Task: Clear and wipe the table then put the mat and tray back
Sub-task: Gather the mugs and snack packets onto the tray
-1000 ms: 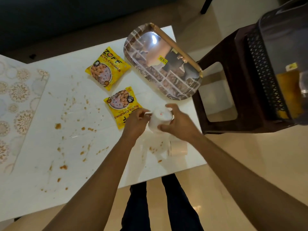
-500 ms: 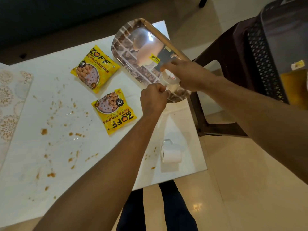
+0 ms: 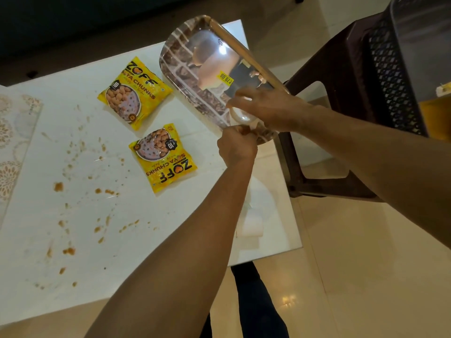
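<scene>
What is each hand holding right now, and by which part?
Right hand grips the white cup over its rim; left hand pinches its handle, above the tray.

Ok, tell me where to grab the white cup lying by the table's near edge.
The white cup lies on its side, partly hidden behind the left forearm. Its handle isn't clearly visible, so come from above and pinch across the round body, fingers on opposite sides.

Tray (image 3: 185, 69) at table's (image 3: 73, 276) far right corner — two packets (image 3: 133, 92) left of it, mat (image 3: 14, 142) at left edge.
</scene>
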